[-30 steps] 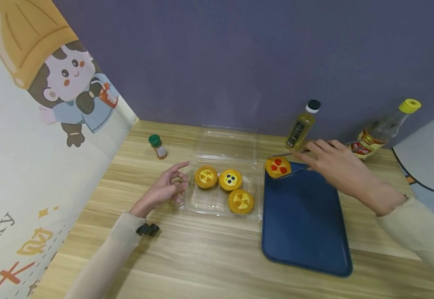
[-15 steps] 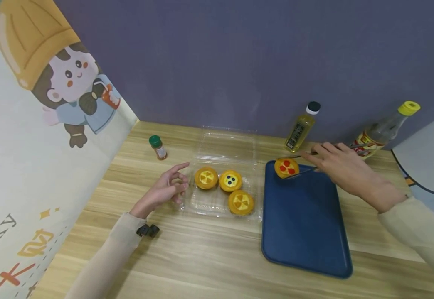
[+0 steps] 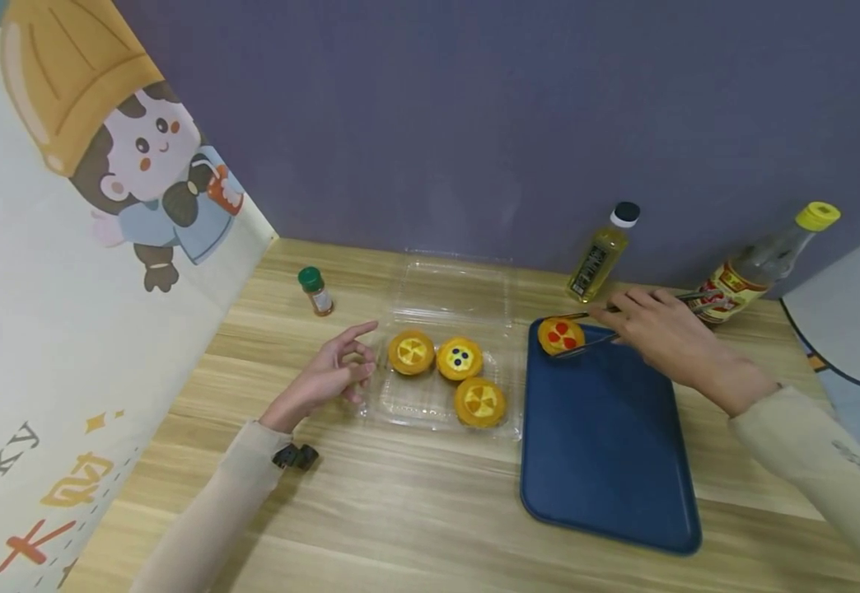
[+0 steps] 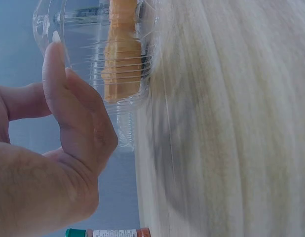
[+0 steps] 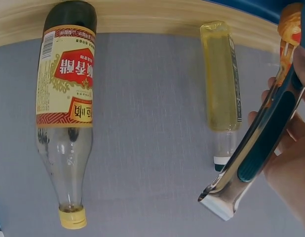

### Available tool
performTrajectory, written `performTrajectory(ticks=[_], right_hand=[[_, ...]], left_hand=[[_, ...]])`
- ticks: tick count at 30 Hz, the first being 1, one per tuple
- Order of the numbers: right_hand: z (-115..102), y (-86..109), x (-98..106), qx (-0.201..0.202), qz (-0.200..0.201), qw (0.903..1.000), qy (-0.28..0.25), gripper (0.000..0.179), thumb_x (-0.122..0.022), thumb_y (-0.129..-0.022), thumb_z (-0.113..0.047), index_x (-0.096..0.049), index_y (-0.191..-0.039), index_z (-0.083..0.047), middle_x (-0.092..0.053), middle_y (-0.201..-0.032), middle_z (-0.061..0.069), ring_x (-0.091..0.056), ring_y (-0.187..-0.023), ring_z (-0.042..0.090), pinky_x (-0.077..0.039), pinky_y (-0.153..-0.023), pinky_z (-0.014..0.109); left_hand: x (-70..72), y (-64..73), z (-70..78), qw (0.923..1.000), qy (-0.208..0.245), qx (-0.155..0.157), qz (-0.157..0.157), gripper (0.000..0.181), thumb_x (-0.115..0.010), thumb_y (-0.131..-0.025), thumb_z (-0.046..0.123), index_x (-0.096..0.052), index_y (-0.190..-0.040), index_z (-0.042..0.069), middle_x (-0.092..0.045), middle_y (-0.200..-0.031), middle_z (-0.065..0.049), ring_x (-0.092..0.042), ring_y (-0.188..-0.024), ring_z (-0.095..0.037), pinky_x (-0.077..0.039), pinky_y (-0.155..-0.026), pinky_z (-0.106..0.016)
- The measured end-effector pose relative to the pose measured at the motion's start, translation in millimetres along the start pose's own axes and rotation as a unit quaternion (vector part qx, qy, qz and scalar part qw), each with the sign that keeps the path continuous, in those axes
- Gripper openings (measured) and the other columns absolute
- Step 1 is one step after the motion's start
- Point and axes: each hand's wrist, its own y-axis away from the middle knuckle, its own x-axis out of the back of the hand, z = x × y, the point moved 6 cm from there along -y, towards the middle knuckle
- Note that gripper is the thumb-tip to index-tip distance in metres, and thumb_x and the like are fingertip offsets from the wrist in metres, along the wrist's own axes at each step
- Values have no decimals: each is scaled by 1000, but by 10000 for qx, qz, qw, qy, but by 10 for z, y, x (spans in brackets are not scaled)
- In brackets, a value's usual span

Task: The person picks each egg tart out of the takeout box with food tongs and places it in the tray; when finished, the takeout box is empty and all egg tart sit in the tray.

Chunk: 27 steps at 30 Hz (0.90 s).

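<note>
My right hand (image 3: 660, 333) grips metal tongs (image 5: 261, 133) with dark teal handle grips. Between the tongs' tips sits an egg tart with red pieces (image 3: 561, 336), at the far left corner of the dark blue tray (image 3: 608, 461). Whether the tart rests on the tray, I cannot tell. At the left side of a clear plastic box (image 3: 418, 408), my left hand (image 3: 329, 375) has loosely bent fingers and holds nothing; contact with the rim is unclear. Inside the box are two tarts with yellow-orange wedges, one a wedge-topped tart (image 3: 479, 402), and a tart with dark blue dots (image 3: 460, 359).
The box's clear lid (image 3: 452, 288) lies open toward the wall. A small green-capped spice jar (image 3: 315, 291) stands at the back left. Behind the tray are a dark-capped oil bottle (image 3: 598, 255) and a yellow-capped vinegar bottle (image 3: 759, 268), close to the tongs' rear end.
The tart in the tongs has moved right, from the tray's left edge to over its far left corner. My right hand moved with it; my left hand has stayed beside the box.
</note>
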Motion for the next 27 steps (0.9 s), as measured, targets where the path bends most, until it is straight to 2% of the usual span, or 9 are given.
performTrajectory(ticks=[5,15,27], right_hand=[[10,-21,-43,-26,-13,10000,36,55,-88,-82,-21,-70,-132,-12,-65,-116,15,-63,-111,37,-60,-86,52],[23,-9,-107,-14,89,10000,-20,55,-88,-81,-22,-70,-132,-11,-65,-113,15,-62,-107,36,-58,-81,53],[-4,-61,-156,-155,-206,9996,-79,54,-86,-85,-23,-69,-135,-13,-65,-115,14,-63,-105,34,-59,-83,50]], left_hand=[[3,-8,-17,10000,-11,-22,6,77,-57,-100,-4,-23,-166,14,-51,-124,-22,-60,-78,-16,-62,-51,-23],[-3,1,15,10000,-47,-30,1,76,-58,-101,-2,-24,-166,16,-51,-125,-22,-60,-81,-17,-63,-52,-25],[7,-4,-14,10000,-38,-35,-7,76,-57,-100,-2,-24,-166,16,-51,-124,-19,-61,-82,-18,-62,-51,-24]])
